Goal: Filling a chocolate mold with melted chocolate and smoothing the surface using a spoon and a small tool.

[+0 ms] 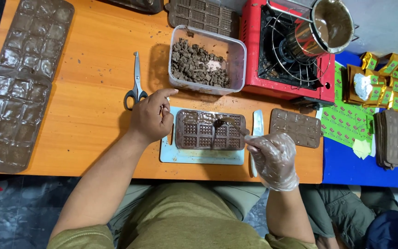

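Desk (93, 69), left to right: two empty long mould trays (19, 83) at 9 o'clock, one pair of scissors (136, 85), one tub of chocolate chunks (207, 60), one red stove (291, 55).

One filled chocolate mould (209, 130) lies on one pale board (201, 156) near the front edge; bare desk lies between trays and board.

Left hand (152, 117), bare, fingers curled, presses the mould's 9 o'clock edge.

Right hand (275, 159), gloved, its grip clamped on a spoon (230, 122) over the mould.

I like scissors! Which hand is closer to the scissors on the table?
Left. The bare left hand rests just right of the scissors; the gloved right hand is far off, past the chocolate mould.
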